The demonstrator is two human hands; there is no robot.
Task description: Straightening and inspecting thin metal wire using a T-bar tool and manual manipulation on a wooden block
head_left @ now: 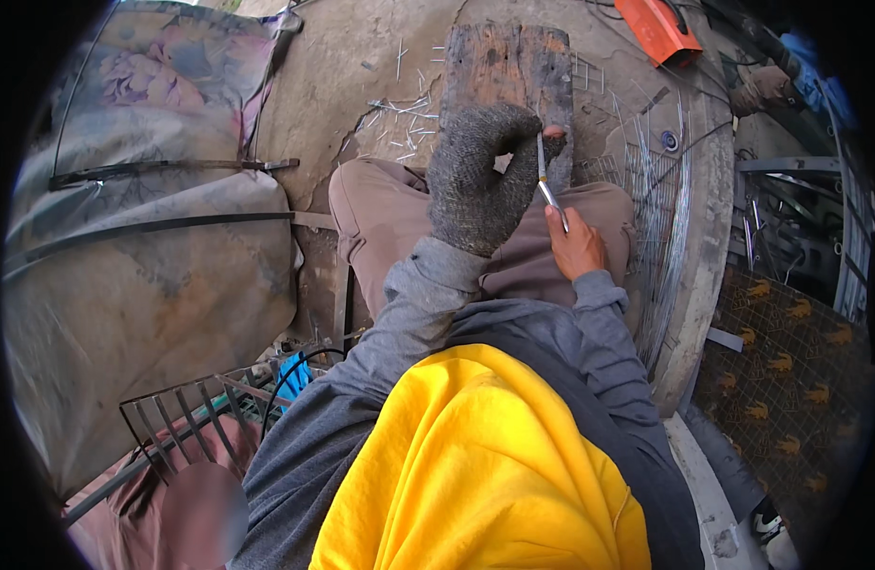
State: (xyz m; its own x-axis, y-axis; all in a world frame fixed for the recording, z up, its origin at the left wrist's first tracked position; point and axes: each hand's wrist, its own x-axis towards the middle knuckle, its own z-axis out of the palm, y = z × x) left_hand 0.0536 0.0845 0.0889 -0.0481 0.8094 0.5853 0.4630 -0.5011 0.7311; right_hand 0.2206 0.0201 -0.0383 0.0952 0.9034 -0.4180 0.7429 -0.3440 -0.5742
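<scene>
Right now, in the head view, the left hand point(485, 176) wears a dark knitted glove, fingers curled at the upper end of a slim silver tool point(550, 196), above the near part of a weathered wooden board point(508, 66). Whether that left grip pinches the tool or something small beside it, I cannot tell. Down comes the tool's shiny lower end, and there the bare right hand point(580, 245) has it, thumb and fingers pinching it firmly! The tool slants between the two hands, over the person's brown trousers point(376, 204). Left of the board, short metal pieces point(413, 119) lie scattered on the ground point(328, 71); to the right run long thin rods point(679, 204), with an orange box point(658, 36) beyond.
</scene>
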